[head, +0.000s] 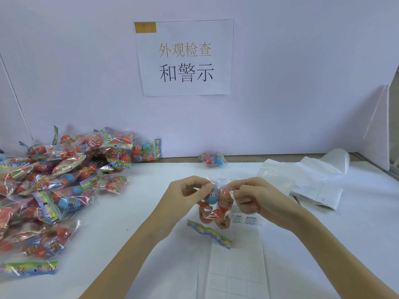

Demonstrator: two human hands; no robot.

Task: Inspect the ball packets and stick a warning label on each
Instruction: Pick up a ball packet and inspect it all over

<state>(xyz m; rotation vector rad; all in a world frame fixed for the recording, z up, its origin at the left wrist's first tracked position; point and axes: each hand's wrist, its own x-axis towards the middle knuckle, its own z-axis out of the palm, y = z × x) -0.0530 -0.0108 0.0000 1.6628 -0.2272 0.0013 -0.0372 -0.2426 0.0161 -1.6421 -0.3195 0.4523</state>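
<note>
A heap of ball packets (54,186) fills the left of the frame on the white table (129,223); one lone packet (212,159) lies at the back centre. A sheet of warning labels (235,262) lies bottom centre. Above it, centre frame, the packet in hand (213,210) hangs between both hands. The left hand (185,197) pinches its upper left edge with curled fingers; the right hand (257,197) pinches the upper right, where a small label (245,216) seems to hang. The packet looks light, its film crinkly and slippery, the balls loose inside. The flat sealed edges probably give the surest hold.
</note>
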